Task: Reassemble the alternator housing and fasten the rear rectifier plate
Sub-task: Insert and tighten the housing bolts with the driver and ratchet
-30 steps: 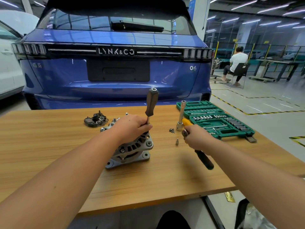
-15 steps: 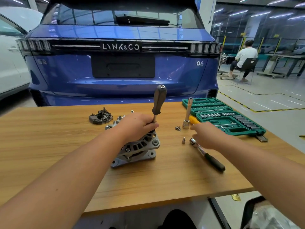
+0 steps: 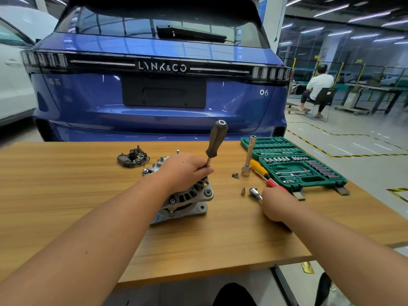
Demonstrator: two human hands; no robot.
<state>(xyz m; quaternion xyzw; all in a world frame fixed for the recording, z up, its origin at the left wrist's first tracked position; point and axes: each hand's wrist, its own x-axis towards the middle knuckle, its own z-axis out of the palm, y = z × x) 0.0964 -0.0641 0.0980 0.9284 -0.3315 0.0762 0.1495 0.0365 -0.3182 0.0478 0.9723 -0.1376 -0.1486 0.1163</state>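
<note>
Wooden table (image 3: 66, 195) bears, at our left, the dark rectifier plate (image 3: 133, 157). Next, our left hand (image 3: 183, 171) sits atop the alternator housing (image 3: 187, 199), fingers curled round a screwdriver (image 3: 215, 140) standing upright. Further right, our right hand (image 3: 276, 204) covers the ratchet (image 3: 255, 192); we cannot tell its grip.
</note>
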